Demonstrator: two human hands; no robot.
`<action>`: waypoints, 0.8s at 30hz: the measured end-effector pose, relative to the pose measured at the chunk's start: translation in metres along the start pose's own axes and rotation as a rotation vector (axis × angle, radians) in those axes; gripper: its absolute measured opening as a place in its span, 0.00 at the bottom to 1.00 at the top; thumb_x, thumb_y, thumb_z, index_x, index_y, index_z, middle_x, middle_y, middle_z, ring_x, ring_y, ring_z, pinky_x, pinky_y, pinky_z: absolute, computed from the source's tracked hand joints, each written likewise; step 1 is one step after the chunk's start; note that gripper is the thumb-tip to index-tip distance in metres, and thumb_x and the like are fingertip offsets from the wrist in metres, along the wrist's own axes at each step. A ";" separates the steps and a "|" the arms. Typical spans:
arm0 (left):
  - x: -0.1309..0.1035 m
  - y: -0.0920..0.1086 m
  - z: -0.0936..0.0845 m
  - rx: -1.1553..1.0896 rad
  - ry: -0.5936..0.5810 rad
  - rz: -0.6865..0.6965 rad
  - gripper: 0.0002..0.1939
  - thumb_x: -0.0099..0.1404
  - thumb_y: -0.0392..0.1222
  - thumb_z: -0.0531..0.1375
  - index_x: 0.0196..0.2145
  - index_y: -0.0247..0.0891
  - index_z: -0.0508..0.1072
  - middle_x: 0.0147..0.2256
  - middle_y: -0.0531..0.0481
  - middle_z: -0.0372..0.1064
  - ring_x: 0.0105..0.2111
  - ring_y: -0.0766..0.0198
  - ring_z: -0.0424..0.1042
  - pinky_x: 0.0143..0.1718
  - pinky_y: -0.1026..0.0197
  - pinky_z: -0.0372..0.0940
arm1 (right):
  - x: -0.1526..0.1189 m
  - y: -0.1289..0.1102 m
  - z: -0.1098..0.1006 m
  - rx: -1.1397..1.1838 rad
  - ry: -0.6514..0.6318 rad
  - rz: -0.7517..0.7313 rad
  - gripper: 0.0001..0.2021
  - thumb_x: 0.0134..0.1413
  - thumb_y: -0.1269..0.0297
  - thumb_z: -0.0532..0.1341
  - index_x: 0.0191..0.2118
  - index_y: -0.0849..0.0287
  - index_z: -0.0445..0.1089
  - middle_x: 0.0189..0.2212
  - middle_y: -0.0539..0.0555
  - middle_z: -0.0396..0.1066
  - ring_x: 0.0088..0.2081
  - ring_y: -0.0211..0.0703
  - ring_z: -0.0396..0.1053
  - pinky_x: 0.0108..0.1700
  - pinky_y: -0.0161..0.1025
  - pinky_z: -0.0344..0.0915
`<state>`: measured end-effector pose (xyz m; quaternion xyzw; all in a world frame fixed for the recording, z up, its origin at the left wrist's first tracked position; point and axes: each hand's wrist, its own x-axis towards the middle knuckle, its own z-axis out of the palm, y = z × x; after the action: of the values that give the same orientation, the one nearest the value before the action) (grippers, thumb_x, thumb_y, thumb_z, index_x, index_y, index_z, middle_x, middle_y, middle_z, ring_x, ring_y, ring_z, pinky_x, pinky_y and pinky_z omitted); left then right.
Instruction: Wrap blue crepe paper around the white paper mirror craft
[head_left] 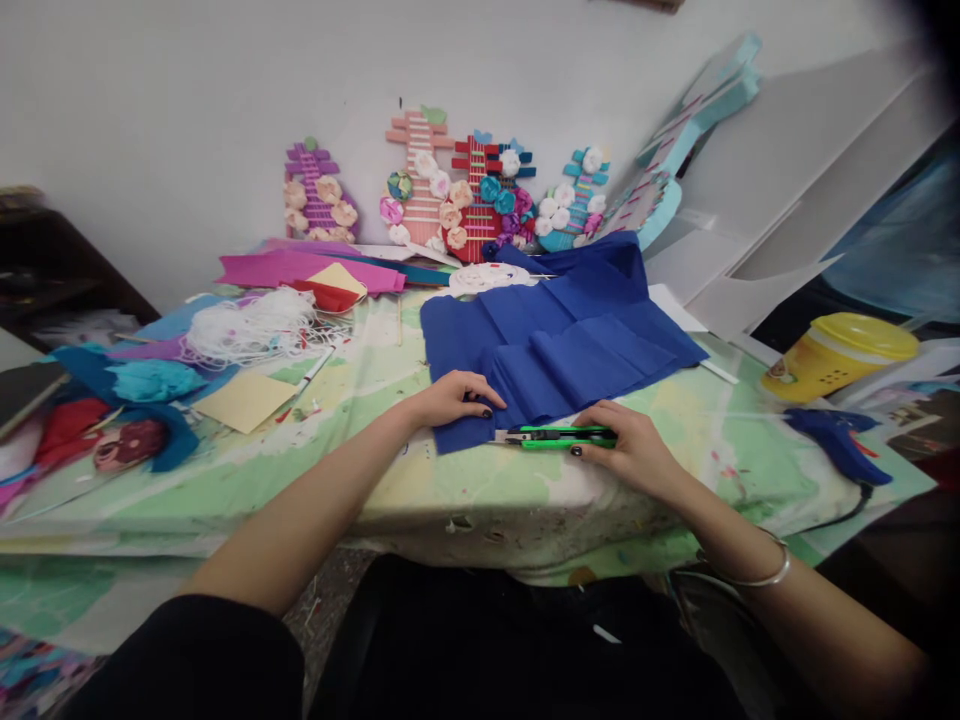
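A dark blue sheet of crepe paper (570,345) with fold lines lies across the table in front of me. My left hand (452,400) is at its near left corner, thumb and fingers curled together on the paper's edge. In my right hand (630,448) is a green and black utility knife (559,437), gripped by its rear end. The knife lies nearly level along the paper's near edge, its metal tip pointing left and touching or close to the paper beside my left fingers. Whether the blade is through the paper cannot be made out.
Decorated guitar shapes (420,185) lean on the wall. At left are white string (251,328), a yellow paper piece (246,400) and a pen (315,370). To the right stand a yellow-lidded tub (840,355) and a blue glue gun (840,440) with a cord. A patterned cloth (420,495) covers the table.
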<state>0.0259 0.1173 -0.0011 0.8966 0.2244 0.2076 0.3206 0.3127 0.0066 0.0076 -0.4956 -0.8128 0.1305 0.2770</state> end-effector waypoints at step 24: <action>-0.001 0.002 0.001 -0.011 0.062 -0.027 0.12 0.60 0.42 0.61 0.41 0.38 0.77 0.32 0.48 0.67 0.30 0.67 0.63 0.32 0.64 0.57 | -0.007 0.003 -0.005 -0.024 0.002 0.023 0.07 0.49 0.64 0.63 0.35 0.58 0.71 0.32 0.54 0.70 0.35 0.46 0.67 0.37 0.40 0.61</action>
<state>0.0263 0.1144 -0.0007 0.8847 0.2452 0.2322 0.3213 0.3202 0.0014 0.0083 -0.5085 -0.8082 0.1235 0.2701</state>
